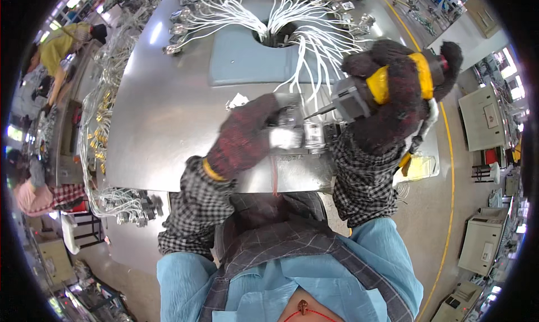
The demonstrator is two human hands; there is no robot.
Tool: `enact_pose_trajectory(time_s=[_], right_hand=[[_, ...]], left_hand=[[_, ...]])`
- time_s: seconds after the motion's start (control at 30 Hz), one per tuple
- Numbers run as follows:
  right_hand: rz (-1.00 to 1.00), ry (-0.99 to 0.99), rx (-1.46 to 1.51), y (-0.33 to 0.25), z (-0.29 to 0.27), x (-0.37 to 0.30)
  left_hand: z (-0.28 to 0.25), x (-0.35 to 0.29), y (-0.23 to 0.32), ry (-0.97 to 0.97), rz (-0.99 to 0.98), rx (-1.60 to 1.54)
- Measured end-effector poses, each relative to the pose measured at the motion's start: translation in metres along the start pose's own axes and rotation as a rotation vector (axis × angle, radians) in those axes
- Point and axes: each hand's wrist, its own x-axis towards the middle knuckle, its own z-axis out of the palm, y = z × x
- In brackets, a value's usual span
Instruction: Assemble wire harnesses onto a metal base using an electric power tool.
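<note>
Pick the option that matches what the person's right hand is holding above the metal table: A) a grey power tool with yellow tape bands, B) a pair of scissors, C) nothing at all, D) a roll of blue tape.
A: the gloved right hand wraps its grip around a grey power tool with yellow tape bands, its tip pointing down-left toward the small metal part that the left hand steadies on the metal table.

One head-worn fisheye view looks steeply down, close over the near edge of the metal table (168,125). Straight edges bend toward its rim (no second view).
</note>
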Motion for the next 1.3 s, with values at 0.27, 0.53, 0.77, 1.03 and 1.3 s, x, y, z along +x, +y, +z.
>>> enact_pose_trajectory(time_s=[0.27, 0.53, 0.77, 1.03, 1.3], right_hand=[[0.14, 0.009, 0.157, -0.016, 0.037, -0.017], [0.044, -0.175, -0.305, -0.004, 0.022, -0.025], [-0.013, -0.188, -0.103, 0.001, 0.025, -0.028], [0.031, -0.264, -0.048, 0.009, 0.019, -0.03], [0.092, -0.272, -0.048, 0.011, 0.023, -0.03]], left_hand=[[-0.015, 0.001, 0.008, -0.049, 0.006, 0.453], [-0.012, 0.0, 0.011, -0.055, 0.051, 0.603], [-0.029, -0.004, 0.009, -0.05, 0.046, 0.405], [-0.053, -0.002, -0.01, 0.08, 0.338, 0.596], [-0.07, 0.001, -0.024, -0.021, -0.202, 0.047]])
